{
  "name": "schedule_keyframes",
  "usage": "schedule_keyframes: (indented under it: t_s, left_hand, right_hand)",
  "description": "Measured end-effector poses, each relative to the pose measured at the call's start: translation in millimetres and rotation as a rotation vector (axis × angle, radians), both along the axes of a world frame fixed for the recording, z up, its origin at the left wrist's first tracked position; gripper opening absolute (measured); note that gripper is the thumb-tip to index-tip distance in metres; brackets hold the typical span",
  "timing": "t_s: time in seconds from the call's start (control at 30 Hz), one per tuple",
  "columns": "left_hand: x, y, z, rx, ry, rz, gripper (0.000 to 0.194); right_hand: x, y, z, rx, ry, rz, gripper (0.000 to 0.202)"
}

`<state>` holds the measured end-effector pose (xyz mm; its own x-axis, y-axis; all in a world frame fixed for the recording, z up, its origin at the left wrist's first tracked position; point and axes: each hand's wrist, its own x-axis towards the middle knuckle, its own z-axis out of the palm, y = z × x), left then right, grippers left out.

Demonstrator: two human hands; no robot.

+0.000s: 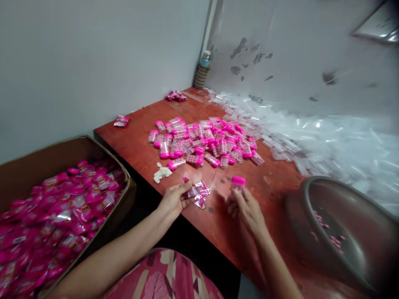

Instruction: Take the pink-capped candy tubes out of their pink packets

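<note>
Between the thumb and fingers of my left hand (pixel 174 198) is a shiny pink packet (pixel 199 192), above the near edge of the red table. My right hand (pixel 246 207) is closed on a small container with a pink cap (pixel 238 182), a little to the right; motion blurs its fingers and hides most of the container. Beyond both hands lies a heap of clear containers with pink caps (pixel 193 143), filled with small pink balls. A crumpled white scrap (pixel 162 172) sits near the packet.
On the left stands a cardboard box (pixel 129 176) full of pink packets (pixel 62 216). A grey basin (pixel 307 195) with some pink balls (pixel 336 243) is at right. Clear plastic pieces (pixel 327 141) pile along the wall. A bottle (pixel 202 70) stands in the corner of the red table (pixel 134 145).
</note>
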<state>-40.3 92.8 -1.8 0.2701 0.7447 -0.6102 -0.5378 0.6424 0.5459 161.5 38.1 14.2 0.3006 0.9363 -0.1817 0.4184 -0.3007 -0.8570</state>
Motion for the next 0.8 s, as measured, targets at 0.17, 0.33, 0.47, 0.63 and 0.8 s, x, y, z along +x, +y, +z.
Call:
schedule_keyframes:
  t_s: [0.17, 0.33, 0.47, 0.63, 0.8]
  left_hand:
    - [13.7, 0.7, 4.1, -0.056, -0.119, 0.061, 0.010]
    - [23.9, -5.9, 6.5, 0.007, -0.189, 0.073, 0.013]
    - [25.7, -10.7, 9.8, 0.083, -0.146, 0.003, 0.021]
    - [22.1, -9.7, 11.9, 0.173, -0.111, -0.118, 0.025]
    - [19.3, -9.4, 8.0, 0.257, -0.119, -0.229, 0.023]
  right_hand:
    - [-81.7, -44.1, -4.1, -0.027, 0.351, 0.086, 0.029]
    - [-95.5, -41.4, -11.2, -0.002, 0.317, 0.041, 0.029]
    - [-92.1, -38.3, -13.4, 0.029, 0.370, 0.016, 0.030]
    - [-91.0, -37.4, -16.8, 0.028, 0.506, 0.068, 0.031]
    - [-90.6, -36.5, -21.6, 0.059, 0.365, 0.035, 0.028]
